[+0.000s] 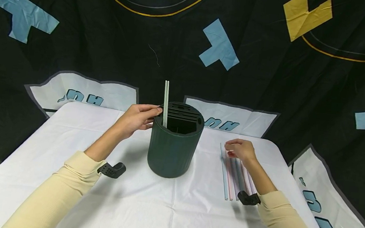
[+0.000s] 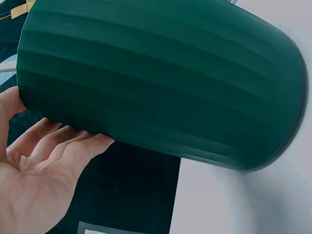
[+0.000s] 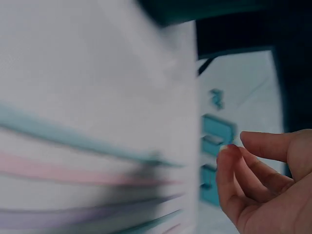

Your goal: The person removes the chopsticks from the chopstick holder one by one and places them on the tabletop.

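A dark green ribbed holder (image 1: pixel 172 149) stands upright in the middle of the white table (image 1: pixel 160 207); its top has slots and one wide opening. Two pale straws (image 1: pixel 166 103) stand upright in it at the left rim. My left hand (image 1: pixel 140 119) rests against the holder's upper left wall, thumb by the rim. In the left wrist view its nearly straight fingers (image 2: pixel 73 146) lie against the holder (image 2: pixel 161 83). My right hand (image 1: pixel 240 149) hovers over the far ends of several coloured straws (image 1: pixel 234 174) lying side by side. Its loosely curled fingers (image 3: pixel 239 175) hold nothing; the straws (image 3: pixel 87 170) are blurred.
Black camera mounts sit at both wrists (image 1: pixel 112 169) (image 1: pixel 248 198). A black cloth (image 1: pixel 109 48) with blue and yellow shapes hangs behind and around the table. The table's right edge (image 1: pixel 295 176) runs close to the straws.
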`<action>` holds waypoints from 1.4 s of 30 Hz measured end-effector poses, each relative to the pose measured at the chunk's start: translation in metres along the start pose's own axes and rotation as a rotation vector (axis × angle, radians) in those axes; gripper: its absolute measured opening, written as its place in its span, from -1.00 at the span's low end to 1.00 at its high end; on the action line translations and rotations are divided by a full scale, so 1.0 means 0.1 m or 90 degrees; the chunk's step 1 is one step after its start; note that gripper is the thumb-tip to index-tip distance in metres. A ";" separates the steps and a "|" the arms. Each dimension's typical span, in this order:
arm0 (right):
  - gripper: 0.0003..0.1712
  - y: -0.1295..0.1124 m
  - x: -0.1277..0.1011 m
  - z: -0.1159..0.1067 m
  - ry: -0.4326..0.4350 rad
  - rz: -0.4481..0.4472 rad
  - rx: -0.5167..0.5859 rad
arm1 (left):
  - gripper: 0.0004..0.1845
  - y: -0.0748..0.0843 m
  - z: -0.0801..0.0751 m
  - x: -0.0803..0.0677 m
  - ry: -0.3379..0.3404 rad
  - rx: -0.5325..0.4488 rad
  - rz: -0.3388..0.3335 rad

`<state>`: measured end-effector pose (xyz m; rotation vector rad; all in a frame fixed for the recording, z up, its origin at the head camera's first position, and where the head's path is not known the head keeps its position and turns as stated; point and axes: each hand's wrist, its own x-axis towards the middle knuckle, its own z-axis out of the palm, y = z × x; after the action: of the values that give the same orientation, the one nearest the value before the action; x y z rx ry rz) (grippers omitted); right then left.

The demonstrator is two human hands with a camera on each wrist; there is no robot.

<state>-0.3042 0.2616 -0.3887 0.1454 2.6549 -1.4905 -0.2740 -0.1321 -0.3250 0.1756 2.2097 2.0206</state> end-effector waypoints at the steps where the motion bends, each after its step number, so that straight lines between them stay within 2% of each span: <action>1: -0.63 -0.07 -0.01 -0.02 -0.005 -0.006 0.005 | -0.48 0.00 0.00 0.00 0.001 0.000 0.000; 8: -0.56 -0.68 -0.13 -0.07 -0.015 -0.039 0.031 | -0.47 -0.02 -0.01 0.00 0.000 0.012 0.001; 13: -0.59 -1.11 -0.25 -0.05 -0.020 -0.090 0.035 | -0.47 -0.01 -0.02 -0.01 0.002 0.006 0.005; 18: -0.64 -1.46 -0.37 0.05 -0.043 -0.145 0.064 | -0.47 0.00 -0.02 -0.02 0.002 0.005 0.004; 23: -0.70 -1.74 -0.50 0.23 -0.078 -0.177 0.086 | -0.47 0.00 -0.02 -0.02 0.002 0.003 0.002; 30: -0.72 -1.94 -0.55 0.54 -0.131 -0.192 0.104 | -0.46 0.00 -0.01 -0.02 0.007 0.001 -0.001; 35: -0.73 -1.98 -0.55 0.73 -0.146 -0.190 0.101 | -0.46 0.00 -0.02 -0.01 0.001 0.009 0.005; 42: -0.79 -2.03 -0.54 0.93 -0.163 -0.222 0.084 | -0.46 0.00 -0.02 -0.01 -0.002 0.006 0.002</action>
<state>-0.2735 0.0745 -0.2587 -0.4913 2.4656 -1.6470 -0.2730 -0.1346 -0.3246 0.1844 2.2194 2.0099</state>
